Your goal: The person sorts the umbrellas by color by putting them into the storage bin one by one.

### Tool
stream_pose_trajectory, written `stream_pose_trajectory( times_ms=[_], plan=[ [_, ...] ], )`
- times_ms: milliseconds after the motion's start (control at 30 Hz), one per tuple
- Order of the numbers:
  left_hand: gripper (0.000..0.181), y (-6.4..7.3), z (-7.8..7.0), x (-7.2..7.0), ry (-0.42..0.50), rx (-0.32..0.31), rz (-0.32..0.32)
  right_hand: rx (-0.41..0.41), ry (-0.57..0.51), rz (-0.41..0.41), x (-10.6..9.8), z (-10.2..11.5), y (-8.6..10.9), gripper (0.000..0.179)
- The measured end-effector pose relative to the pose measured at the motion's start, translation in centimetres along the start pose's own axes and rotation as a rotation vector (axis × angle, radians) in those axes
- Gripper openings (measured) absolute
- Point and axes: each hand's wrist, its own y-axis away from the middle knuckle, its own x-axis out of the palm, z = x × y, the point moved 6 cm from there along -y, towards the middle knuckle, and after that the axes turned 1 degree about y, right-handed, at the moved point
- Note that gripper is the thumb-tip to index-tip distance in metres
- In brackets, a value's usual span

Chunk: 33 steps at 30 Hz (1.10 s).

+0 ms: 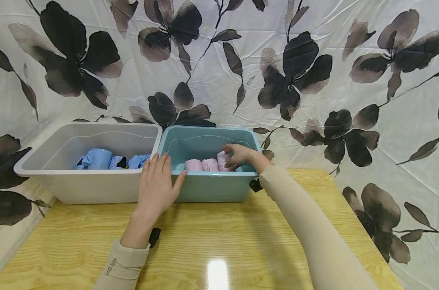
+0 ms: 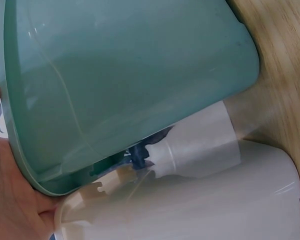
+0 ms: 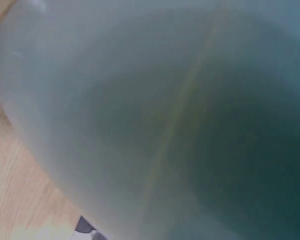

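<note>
In the head view, a teal bin (image 1: pixel 212 187) holds several rolled pink cloths, among them one pink roll (image 1: pixel 194 165) at the left and a middle roll (image 1: pixel 210 164). My right hand (image 1: pixel 239 156) reaches over its front rim, fingers and thumb curled about the rightmost pink roll (image 1: pixel 222 160), which stands a little higher than its neighbours. My left hand (image 1: pixel 157 181) lies with straight fingers across the adjoining rims of the teal bin and the grey bin (image 1: pixel 96 187). In the right wrist view the bin's blurred teal wall (image 3: pixel 115 125) hides the right hand.
Blue folded cloths (image 1: pixel 97 159) lie inside the grey bin, left of the teal one. Both bins stand side by side at the back of a wooden table (image 1: pixel 212 229). Behind them hangs a white curtain with dark flowers (image 1: pixel 241 100).
</note>
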Motion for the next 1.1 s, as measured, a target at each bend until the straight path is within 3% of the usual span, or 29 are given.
stream_pose_trajectory(
  times_ms=[200, 533, 633, 767, 967, 1100],
  plan=[
    [0.074, 0.0, -0.2, 0.1, 0.005, 0.008, -0.008, 0.016, -0.022, 0.083, 0.4, 0.1, 0.6, 0.074],
    [0.072, -0.1, 0.0, -0.3, 0.008, 0.007, -0.009, 0.029, -0.114, 0.08, 0.4, 0.4, 0.5, 0.069],
    [0.072, -0.1, 0.2, -0.4, 0.002, 0.005, -0.002, -0.025, -0.1, 0.026, 0.0, 1.1, 0.8, 0.068],
    [0.072, -0.2, 0.6, -0.4, 0.011, 0.012, 0.012, -0.129, -0.051, -0.107, -1.1, 2.2, 1.9, 0.067],
    [0.069, -0.3, 1.2, -1.2, 0.045, 0.012, 0.022, -0.251, -0.09, -0.269, -2.2, 3.2, 5.4, 0.064],
    [0.069, -0.3, 1.8, -2.5, 0.036, 0.003, 0.012, -0.31, -0.011, -0.422, -2.9, 2.9, 8.3, 0.065]
  ],
)
